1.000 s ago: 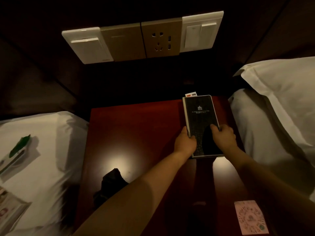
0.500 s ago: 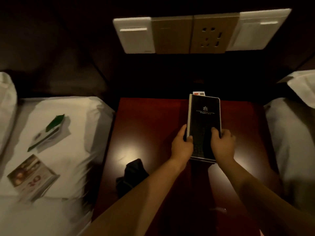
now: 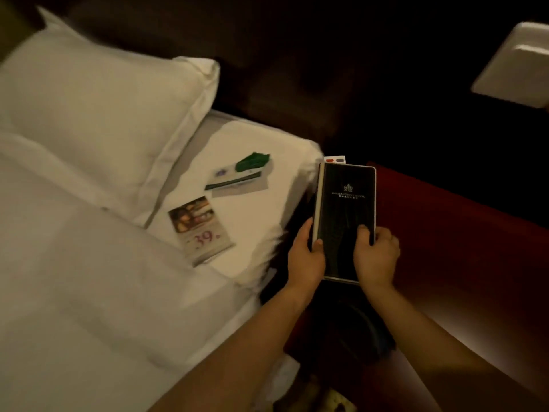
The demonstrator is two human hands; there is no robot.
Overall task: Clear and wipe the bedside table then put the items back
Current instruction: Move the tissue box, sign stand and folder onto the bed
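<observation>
A black folder (image 3: pixel 346 209) with a white crest on its cover hangs in the air over the left edge of the dark red bedside table (image 3: pixel 451 233). My left hand (image 3: pixel 306 260) grips its lower left edge and my right hand (image 3: pixel 375 257) grips its lower right edge. A small card with red and blue marks (image 3: pixel 335 160) sticks out above the folder's top. A dark cloth (image 3: pixel 356 331) lies on the table below my wrists, partly hidden by my arms.
On the white bed (image 3: pixel 118 292) at the left lie a food leaflet marked 39 (image 3: pixel 199 230) and a card with a green tag (image 3: pixel 240 175). A pillow (image 3: pixel 98 114) sits behind them. A white wall switch (image 3: pixel 517 66) shows at upper right.
The folder has been lifted off the table and carried left toward the bed, held by both hands. My view has swung left, so the wall panel has slid off to the right.
</observation>
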